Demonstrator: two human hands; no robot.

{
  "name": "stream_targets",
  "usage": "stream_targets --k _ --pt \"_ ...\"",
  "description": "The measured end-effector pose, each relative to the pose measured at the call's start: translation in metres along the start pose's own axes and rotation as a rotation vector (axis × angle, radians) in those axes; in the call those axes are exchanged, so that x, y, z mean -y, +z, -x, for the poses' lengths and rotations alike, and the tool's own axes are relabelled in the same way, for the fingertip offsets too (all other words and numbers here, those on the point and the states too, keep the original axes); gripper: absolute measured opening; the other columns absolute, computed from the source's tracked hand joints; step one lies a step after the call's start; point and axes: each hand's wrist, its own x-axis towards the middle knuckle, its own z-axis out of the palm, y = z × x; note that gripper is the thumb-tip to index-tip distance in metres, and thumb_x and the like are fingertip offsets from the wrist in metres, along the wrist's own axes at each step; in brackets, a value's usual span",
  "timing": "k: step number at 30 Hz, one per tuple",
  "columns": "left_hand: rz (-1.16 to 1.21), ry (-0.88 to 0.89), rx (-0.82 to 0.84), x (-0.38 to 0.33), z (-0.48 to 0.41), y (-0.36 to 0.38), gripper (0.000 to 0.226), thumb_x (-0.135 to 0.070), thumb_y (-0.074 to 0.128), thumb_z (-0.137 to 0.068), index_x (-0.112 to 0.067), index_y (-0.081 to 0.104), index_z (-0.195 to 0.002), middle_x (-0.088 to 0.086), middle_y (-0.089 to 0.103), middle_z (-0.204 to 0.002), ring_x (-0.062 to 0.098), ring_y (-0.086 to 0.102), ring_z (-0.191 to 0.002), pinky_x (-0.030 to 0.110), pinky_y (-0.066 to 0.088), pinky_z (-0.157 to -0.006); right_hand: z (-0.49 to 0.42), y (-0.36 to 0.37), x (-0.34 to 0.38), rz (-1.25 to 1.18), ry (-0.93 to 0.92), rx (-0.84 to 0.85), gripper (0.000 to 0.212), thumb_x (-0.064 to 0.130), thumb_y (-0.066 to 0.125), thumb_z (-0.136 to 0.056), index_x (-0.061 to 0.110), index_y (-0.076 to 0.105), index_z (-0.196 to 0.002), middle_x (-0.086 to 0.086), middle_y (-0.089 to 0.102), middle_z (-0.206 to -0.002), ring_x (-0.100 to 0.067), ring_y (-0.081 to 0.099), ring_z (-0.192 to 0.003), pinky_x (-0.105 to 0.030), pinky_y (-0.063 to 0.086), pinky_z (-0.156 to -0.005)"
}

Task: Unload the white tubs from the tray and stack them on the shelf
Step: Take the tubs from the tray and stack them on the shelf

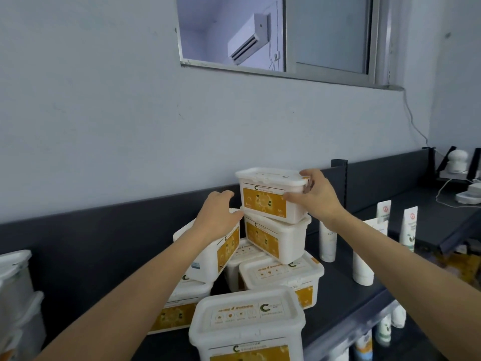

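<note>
Several white tubs with orange labels are piled on the dark shelf (346,287). The top tub (268,194) sits on a second tub (276,238), and my right hand (316,196) grips its right end. My left hand (217,217) rests with fingers spread on a tilted tub (208,254) that leans at the left of the pile. Below lie more tubs, one at the middle (283,277) and one nearest me (247,321). No tray is in view.
White tubes (328,243) stand on the shelf right of the pile, with more tubes (410,227) behind them. Grey tubs (15,287) are stacked at the far left. A small white camera (456,160) and cables sit at the far right. A window is in the wall above.
</note>
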Motion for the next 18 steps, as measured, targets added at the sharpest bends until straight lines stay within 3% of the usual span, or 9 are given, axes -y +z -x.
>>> stream_targets --k 5,10,18 --pt "-0.009 -0.02 -0.046 0.01 0.003 -0.004 0.055 -0.03 0.057 -0.093 -0.018 0.039 -0.142 0.006 0.039 -0.148 0.022 0.041 -0.133 0.031 0.037 -0.103 0.008 0.025 -0.002 0.194 0.006 -0.226 0.08 0.037 0.077 -0.069 0.021 0.037 -0.136 -0.012 0.04 -0.132 -0.028 0.049 -0.112 -0.043 0.048 -0.096" --pt "-0.014 -0.035 -0.08 0.018 0.007 -0.008 0.052 -0.028 0.056 -0.093 -0.017 0.041 -0.141 0.006 0.042 -0.146 0.021 0.042 -0.131 0.03 0.037 -0.102 0.001 0.023 0.0 0.189 0.02 -0.139 0.089 0.038 0.077 -0.073 0.024 0.026 -0.145 -0.013 0.033 -0.138 -0.032 0.045 -0.121 -0.047 0.045 -0.101" --pt "-0.021 -0.049 -0.11 0.027 0.021 -0.012 0.048 -0.028 0.058 -0.092 -0.015 0.047 -0.137 0.006 0.049 -0.138 0.019 0.05 -0.121 0.02 0.033 -0.086 0.007 0.018 -0.002 0.176 -0.035 -0.081 0.089 0.037 0.076 -0.076 0.025 0.024 -0.147 -0.014 0.032 -0.142 -0.03 0.044 -0.124 -0.042 0.04 -0.104"
